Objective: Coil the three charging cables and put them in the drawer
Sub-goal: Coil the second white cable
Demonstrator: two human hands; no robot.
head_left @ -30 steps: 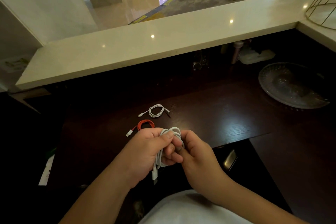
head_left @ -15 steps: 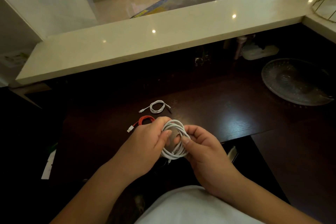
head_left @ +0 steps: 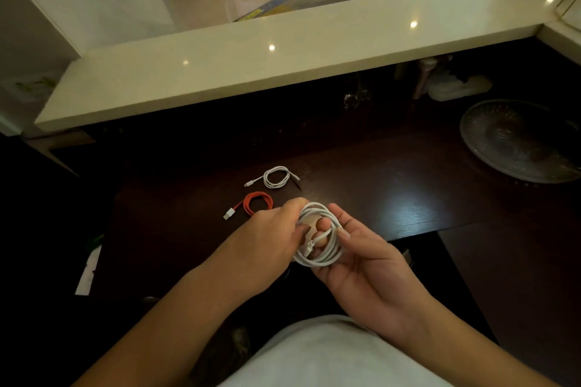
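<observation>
I am holding a coiled white cable [head_left: 320,234] between my left hand [head_left: 270,237] and right hand [head_left: 361,256], both grips pinching it; just beyond them, an orange cable [head_left: 256,203] and a smaller white cable [head_left: 276,177] are lying coiled on the bench [head_left: 393,185].

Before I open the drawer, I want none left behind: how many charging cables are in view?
3. A small white coil lies farthest back on the dark desk, the orange coil just nearer, and a larger white coil is held in both hands.
</observation>
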